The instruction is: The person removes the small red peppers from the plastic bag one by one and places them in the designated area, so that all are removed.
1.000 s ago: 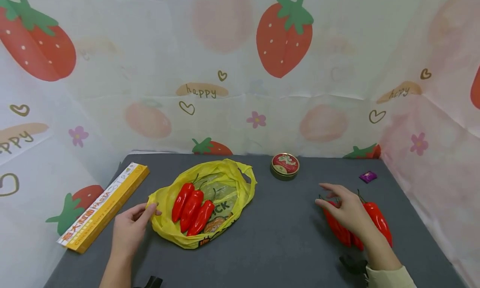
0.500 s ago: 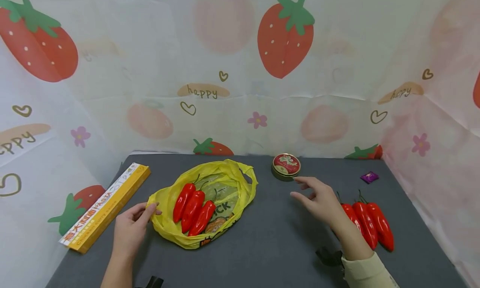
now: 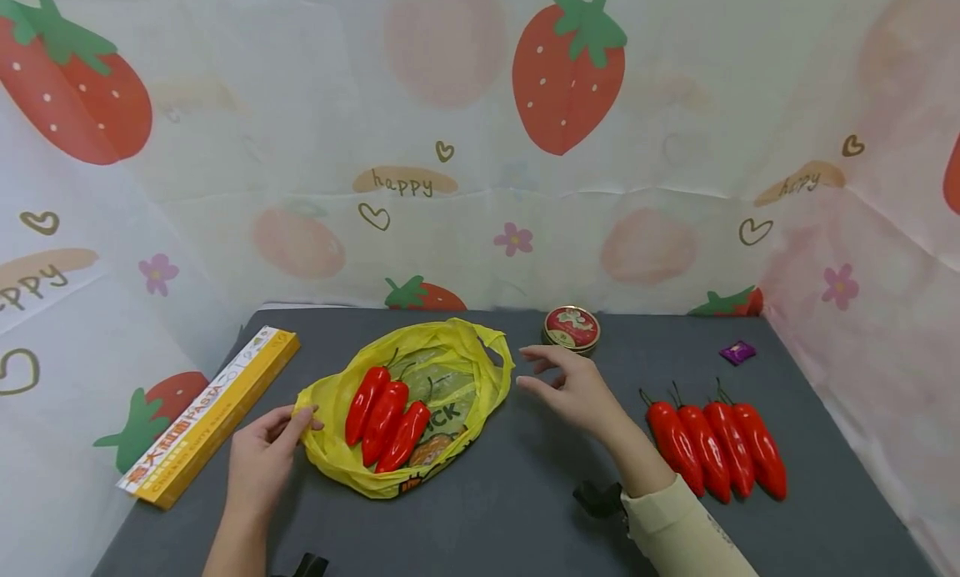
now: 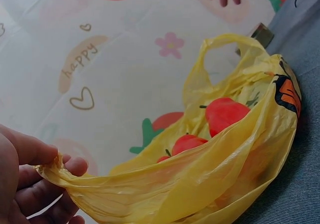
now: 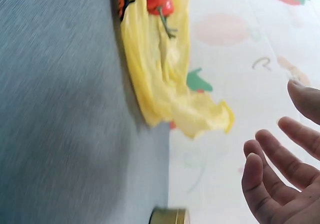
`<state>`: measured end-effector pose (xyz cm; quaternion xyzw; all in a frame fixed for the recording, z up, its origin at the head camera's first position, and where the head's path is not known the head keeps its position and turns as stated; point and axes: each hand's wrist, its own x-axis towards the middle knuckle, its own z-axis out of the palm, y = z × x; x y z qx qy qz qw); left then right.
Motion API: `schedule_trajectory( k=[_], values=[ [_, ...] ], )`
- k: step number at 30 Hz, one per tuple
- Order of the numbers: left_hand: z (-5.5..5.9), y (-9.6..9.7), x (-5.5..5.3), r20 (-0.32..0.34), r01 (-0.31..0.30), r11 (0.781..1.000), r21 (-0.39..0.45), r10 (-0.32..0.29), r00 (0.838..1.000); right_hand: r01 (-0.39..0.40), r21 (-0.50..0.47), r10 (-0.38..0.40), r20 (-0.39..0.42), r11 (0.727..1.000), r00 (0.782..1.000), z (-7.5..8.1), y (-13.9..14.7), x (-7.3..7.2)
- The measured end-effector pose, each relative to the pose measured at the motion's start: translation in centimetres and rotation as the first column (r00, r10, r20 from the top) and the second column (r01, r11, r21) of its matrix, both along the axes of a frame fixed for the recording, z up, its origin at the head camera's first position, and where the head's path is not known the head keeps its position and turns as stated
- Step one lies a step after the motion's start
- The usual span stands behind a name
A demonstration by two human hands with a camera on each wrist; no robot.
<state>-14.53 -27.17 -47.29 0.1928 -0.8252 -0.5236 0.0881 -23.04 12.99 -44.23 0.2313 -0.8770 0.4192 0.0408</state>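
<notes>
A yellow plastic bag (image 3: 337, 385) lies opened out on the dark table, with three red chili peppers (image 3: 384, 423) inside. My left hand (image 3: 258, 452) pinches the bag's left edge between thumb and fingers; the left wrist view shows the gathered plastic (image 4: 55, 169) at the fingertips. Just right of the bag, my right hand (image 3: 570, 389) hangs over the table, holding nothing, thumb and fingers apart. In the right wrist view its fingers (image 5: 282, 154) are loosely bent, near the bag's handle (image 5: 200, 112). Several more red chili peppers (image 3: 716, 448) lie side by side at the right.
A yellow and white pasta box (image 3: 210, 414) lies at a slant on the left. Behind my right hand stands a round red-topped tin (image 3: 572, 327). A small purple wrapped packet (image 3: 738, 353) lies at the back right. A strawberry-print cloth (image 3: 480, 143) hangs behind the table.
My right hand has moved left from above the right-hand peppers to beside the bag, uncovering the whole row. My left hand keeps its pinch on the bag.
</notes>
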Motion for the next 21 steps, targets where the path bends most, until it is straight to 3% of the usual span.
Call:
schedule_trajectory(
  k=[6, 14, 18, 21],
  values=[
    [0.1, 0.1, 0.0, -0.001, -0.002, 1.000, -0.015, 0.002, 1.000, -0.071, -0.035, 0.073, 0.040, 0.997, 0.997, 0.0, -2.6, -1.3],
    [0.0, 0.2, 0.0, 0.001, -0.006, 1.000, -0.027, 0.006, 1.000, -0.149, 0.003, 0.147, 0.112, 0.989, 0.983, -0.7, -5.9, -3.1],
    [-0.1, 0.2, -0.1, 0.005, 0.002, 1.000, -0.021, -0.002, 1.000, -0.214, -0.019, 0.214, 0.186, 0.977, 0.959, -1.2, -7.5, -4.1],
    [-0.1, 0.2, -0.1, 0.004, 0.004, 1.000, -0.006, -0.004, 1.000, -0.277, -0.044, 0.279, 0.252, 0.960, 0.927, -1.8, -8.6, -4.8]
  ],
)
